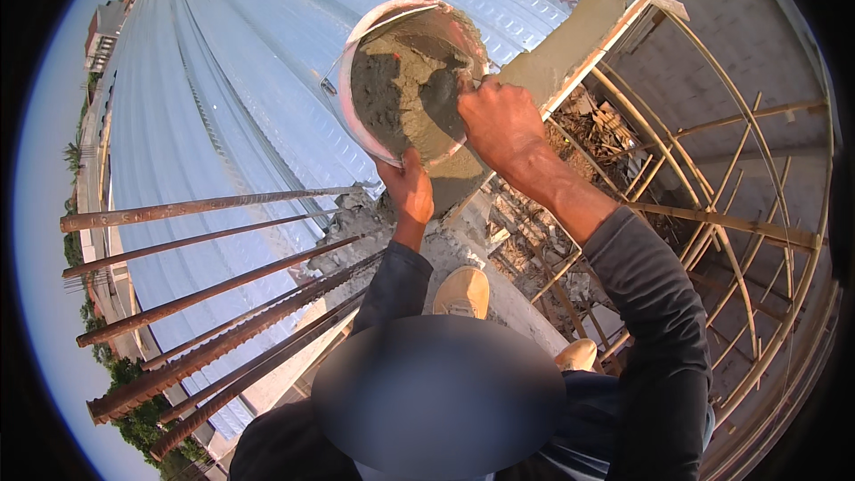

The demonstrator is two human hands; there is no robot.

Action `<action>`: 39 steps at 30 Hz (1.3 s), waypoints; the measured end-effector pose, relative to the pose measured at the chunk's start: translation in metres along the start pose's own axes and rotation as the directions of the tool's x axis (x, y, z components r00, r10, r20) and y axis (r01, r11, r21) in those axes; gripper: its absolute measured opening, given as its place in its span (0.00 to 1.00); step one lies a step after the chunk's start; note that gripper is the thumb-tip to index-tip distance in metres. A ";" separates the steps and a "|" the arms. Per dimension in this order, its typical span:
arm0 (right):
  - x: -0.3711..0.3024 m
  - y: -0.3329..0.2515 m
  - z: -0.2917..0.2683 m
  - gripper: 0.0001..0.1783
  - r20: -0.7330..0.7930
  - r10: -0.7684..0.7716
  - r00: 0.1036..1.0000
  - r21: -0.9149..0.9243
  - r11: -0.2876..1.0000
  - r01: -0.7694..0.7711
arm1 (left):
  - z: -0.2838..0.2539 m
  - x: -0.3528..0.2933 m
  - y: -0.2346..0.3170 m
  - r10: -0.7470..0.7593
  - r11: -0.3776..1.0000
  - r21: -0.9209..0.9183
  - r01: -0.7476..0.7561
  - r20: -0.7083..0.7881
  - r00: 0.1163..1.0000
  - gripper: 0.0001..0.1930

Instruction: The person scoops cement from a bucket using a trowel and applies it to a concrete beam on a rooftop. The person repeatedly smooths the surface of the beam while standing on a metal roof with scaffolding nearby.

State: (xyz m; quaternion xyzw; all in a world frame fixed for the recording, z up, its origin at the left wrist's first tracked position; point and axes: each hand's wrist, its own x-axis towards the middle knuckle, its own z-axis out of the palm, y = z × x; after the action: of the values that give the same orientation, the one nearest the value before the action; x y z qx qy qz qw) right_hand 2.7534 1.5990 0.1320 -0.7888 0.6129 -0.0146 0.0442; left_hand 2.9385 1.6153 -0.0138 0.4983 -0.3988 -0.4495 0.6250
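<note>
A pinkish-white bucket (346, 100) is tilted toward me, with grey wet mortar (389, 80) inside. My left hand (410, 191) grips its near rim, thumb over the edge; the other fingers are mostly hidden. At the right side of the bucket's mouth, my right hand (506, 120) is closed in a fist. What that fist holds is hidden. A dark patch lies on the mortar beside it; I cannot tell whether it is a tool's blade or a shadow. Smoothed mortar (570, 44) covers a strip along the edge beyond my right hand.
Ribbed metal decking (240, 80) spreads to the left and ahead. Rusty rebars (223, 205) stick out at the left. A drop to the right holds bamboo scaffolding (757, 227) and rubble. My shoe (462, 292) rests on the narrow concrete ledge (525, 303).
</note>
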 end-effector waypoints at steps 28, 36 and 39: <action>-0.032 -0.048 0.045 0.34 -0.076 -0.146 0.986 -0.039 0.989 0.143 | -0.004 0.005 -0.005 -0.099 0.988 -0.127 0.086 -0.093 0.991 0.30; -0.052 -0.014 0.023 0.34 0.073 0.066 0.995 0.141 0.987 -0.076 | -0.019 0.007 -0.014 -0.120 0.990 -0.083 0.110 -0.120 0.985 0.32; -0.065 0.003 0.020 0.34 0.080 0.084 0.993 0.085 0.992 -0.091 | -0.009 0.001 -0.014 -0.149 0.986 -0.090 0.138 -0.141 0.979 0.34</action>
State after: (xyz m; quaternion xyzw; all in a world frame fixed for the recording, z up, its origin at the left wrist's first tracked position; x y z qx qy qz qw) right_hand 2.7360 1.6618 0.1139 -0.7584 0.6435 -0.0097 0.1031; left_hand 2.9452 1.6153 -0.0290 0.5323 -0.2964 -0.4710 0.6379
